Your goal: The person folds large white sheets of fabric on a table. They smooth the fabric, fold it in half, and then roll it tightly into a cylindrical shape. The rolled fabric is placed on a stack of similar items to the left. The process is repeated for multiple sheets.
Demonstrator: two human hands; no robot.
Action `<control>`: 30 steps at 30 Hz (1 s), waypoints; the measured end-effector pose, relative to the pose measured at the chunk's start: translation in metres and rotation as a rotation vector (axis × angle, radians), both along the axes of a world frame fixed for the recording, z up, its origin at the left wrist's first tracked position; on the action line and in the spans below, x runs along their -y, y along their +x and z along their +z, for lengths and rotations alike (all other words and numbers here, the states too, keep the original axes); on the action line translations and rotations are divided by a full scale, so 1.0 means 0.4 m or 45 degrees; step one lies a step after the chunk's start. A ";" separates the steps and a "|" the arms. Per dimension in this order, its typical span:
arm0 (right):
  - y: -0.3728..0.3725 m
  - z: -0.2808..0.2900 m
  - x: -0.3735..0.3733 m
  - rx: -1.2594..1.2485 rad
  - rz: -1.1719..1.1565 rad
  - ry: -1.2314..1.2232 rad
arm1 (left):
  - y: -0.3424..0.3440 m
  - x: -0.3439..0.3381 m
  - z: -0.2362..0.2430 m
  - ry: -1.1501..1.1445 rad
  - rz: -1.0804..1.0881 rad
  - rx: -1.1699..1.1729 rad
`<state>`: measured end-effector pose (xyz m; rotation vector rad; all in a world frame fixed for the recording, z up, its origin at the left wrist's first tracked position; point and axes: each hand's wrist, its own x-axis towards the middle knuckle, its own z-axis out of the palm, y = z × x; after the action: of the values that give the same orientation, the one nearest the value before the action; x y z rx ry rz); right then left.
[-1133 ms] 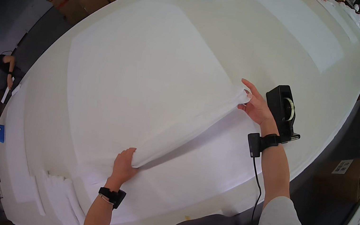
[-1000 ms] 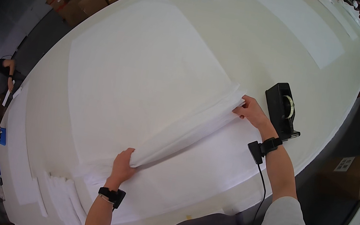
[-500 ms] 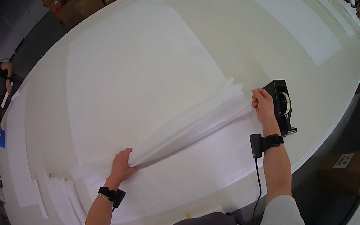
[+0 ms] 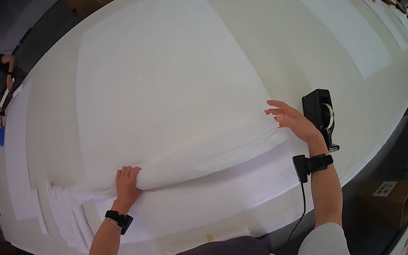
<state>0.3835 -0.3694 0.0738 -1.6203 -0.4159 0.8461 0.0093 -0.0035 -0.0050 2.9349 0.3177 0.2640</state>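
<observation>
**Desk:** Where does the folded white foam sheet [image 4: 209, 161] lie relative to the black tape dispenser [image 4: 319, 115]?

**Photographer:** Its folded edge runs as one long diagonal roll, from just left of the dispenser down and away to the near-left of the white table [image 4: 306, 42]. The right hand [image 4: 292, 122] is at the dispenser end, the left hand [image 4: 127, 184] at the far end from it, so each hand has one end of the long axis.

**Desk:** And the hands themselves?

**Photographer:** The left is closed on the fold, fingers curled over the edge. The right is spread wide, fingers splayed above the sheet's corner; whether it touches is hard to tell.

**Desk:** What differs from half a second ago?

**Photographer:** Then the right hand pinched the gathered corner right against the dispenser. Now it has opened and drawn left, and the sheet lies flatter. The left hand has not moved.
</observation>
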 end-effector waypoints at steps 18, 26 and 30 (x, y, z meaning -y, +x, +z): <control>0.123 -0.096 0.034 0.157 -0.261 -0.022 | 0.003 0.012 -0.003 0.011 -0.032 0.031; -0.043 -0.047 -0.004 0.092 0.183 -0.266 | -0.019 0.012 -0.016 0.004 0.003 0.016; 0.032 -0.105 0.055 0.145 -0.217 -0.041 | 0.008 0.022 -0.014 0.002 -0.006 0.029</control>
<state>0.3965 -0.3913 0.0319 -1.7128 -0.3400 0.6372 0.0125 -0.0122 -0.0108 2.9319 0.3076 0.2974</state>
